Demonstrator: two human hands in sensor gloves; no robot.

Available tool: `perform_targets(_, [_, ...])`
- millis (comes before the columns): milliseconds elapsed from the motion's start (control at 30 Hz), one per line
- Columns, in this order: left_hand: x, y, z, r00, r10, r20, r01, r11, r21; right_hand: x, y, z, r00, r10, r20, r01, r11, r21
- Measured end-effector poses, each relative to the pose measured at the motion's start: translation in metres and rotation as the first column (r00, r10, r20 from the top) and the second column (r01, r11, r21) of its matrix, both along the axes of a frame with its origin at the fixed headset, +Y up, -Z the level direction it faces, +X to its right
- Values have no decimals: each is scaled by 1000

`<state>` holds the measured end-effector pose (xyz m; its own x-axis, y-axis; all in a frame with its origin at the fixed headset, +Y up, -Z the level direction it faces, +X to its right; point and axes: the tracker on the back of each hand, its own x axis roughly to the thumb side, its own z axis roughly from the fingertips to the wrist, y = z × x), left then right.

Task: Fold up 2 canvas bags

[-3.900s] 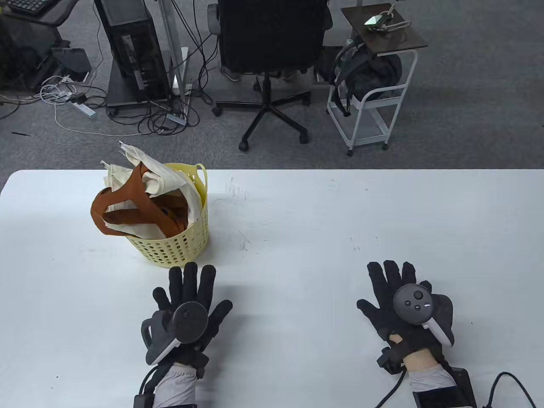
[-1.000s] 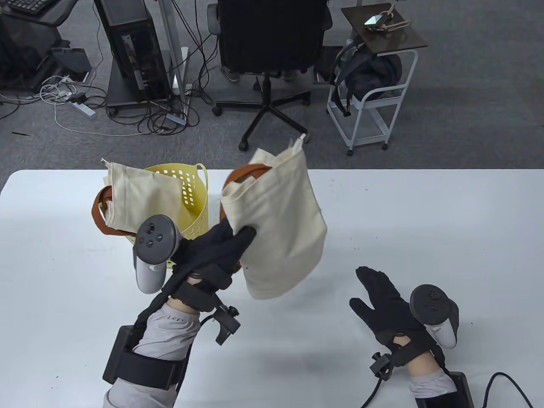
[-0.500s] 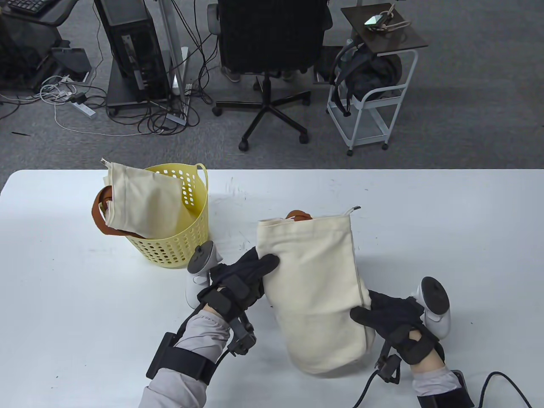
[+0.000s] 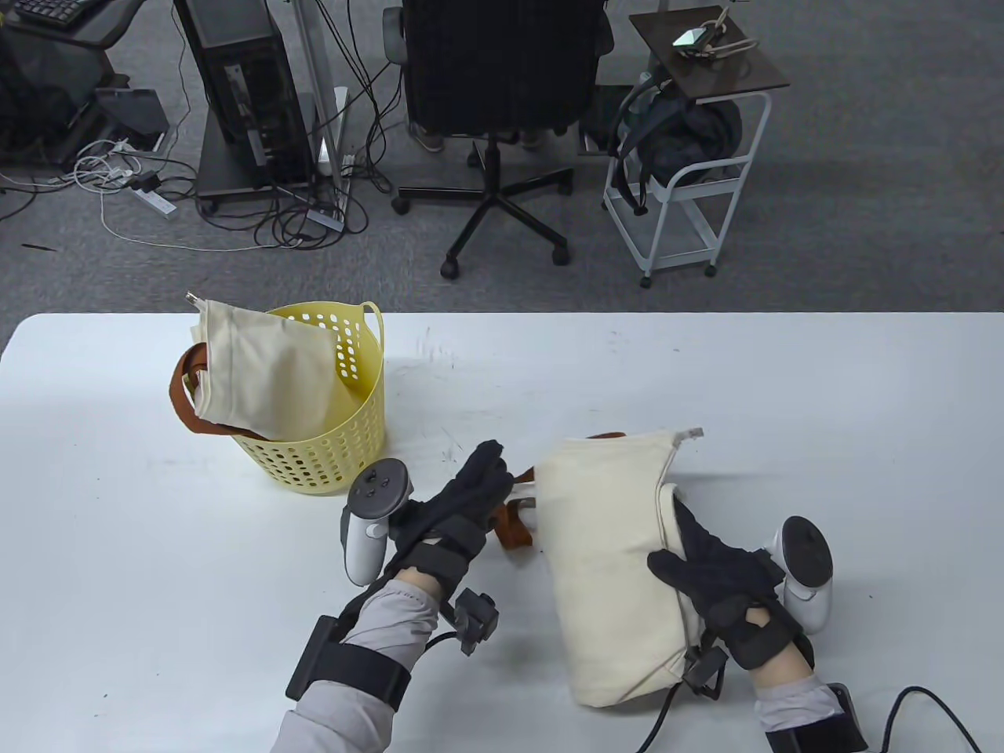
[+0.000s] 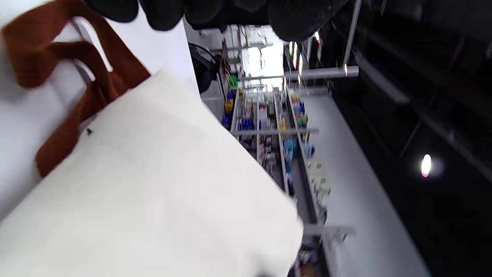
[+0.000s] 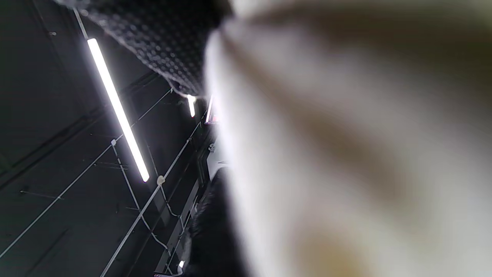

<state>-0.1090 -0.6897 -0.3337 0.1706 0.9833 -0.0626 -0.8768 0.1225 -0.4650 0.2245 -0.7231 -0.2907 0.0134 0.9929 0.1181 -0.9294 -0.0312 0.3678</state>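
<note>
No readable text, label or number anywhere, perhaps lost to blur.

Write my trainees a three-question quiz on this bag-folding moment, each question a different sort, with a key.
1. True or false: the right hand grips the canvas bag on the table.
2. Where is the second canvas bag? A) in the yellow basket B) on the chair C) under the left hand
3. Fill in: the bag's straps are ___ in colour.

Key: 1 true; 2 A; 3 brown.
</note>
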Motion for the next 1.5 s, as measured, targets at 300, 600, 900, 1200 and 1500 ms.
perform_targets(300, [76, 12, 19, 881, -355, 314, 335, 935, 115, -17, -6, 3, 975, -101, -196, 81, 991, -107])
perform_targets(600, [65, 9, 9, 932, -306, 196, 296, 952, 79, -8, -9, -3, 983, -105, -152, 89, 990, -112])
perform_targets(900, [-11, 12, -23, 956, 293, 28, -291, 955, -52, 50, -1, -7, 926, -243, 290, 251, 968, 12])
perform_targets(1200, [-62, -34, -26, 922, 341, -185, -361, 929, -86, 69, -8, -11, 917, 11, 398, 10, 999, -49])
perform_targets(1500, [-87, -78, -9, 960, -148, -239, 83, 961, -263, 53, -29, -19, 800, 563, 208, -488, 812, -322])
